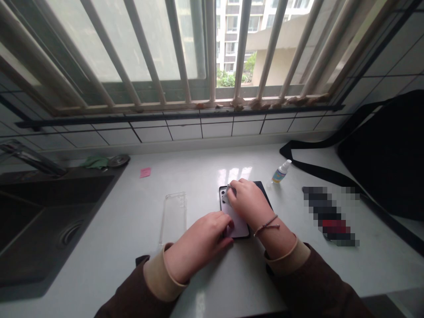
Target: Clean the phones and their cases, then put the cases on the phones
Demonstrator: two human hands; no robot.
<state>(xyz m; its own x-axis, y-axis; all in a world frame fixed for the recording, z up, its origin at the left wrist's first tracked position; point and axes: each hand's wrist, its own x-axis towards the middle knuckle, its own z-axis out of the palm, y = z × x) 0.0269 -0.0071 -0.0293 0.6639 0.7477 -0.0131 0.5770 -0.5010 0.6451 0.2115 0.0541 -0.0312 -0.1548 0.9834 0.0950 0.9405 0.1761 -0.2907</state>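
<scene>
A smartphone (234, 216) with a pale lilac back and dark rim lies face down on the white countertop. My left hand (212, 229) grips its lower left edge with curled fingers, the thumb near the bottom corner. At the phone's top, my right hand (248, 196) pinches a small grey cloth (227, 194) against the back beside the camera lenses. A flat black object (264, 190) shows partly from under my right hand; most of it is hidden. To the left lies a clear phone case (174, 214). A small spray bottle (281, 172) stands to the upper right.
On the left is a dark sink (39, 221) with a faucet (33, 159), a green cloth (96, 162) and a metal strainer (119, 160) at its rim. A pink note (145, 172) lies nearby. A black bag (384, 150) with straps occupies the right, beside a pixelated object (331, 216).
</scene>
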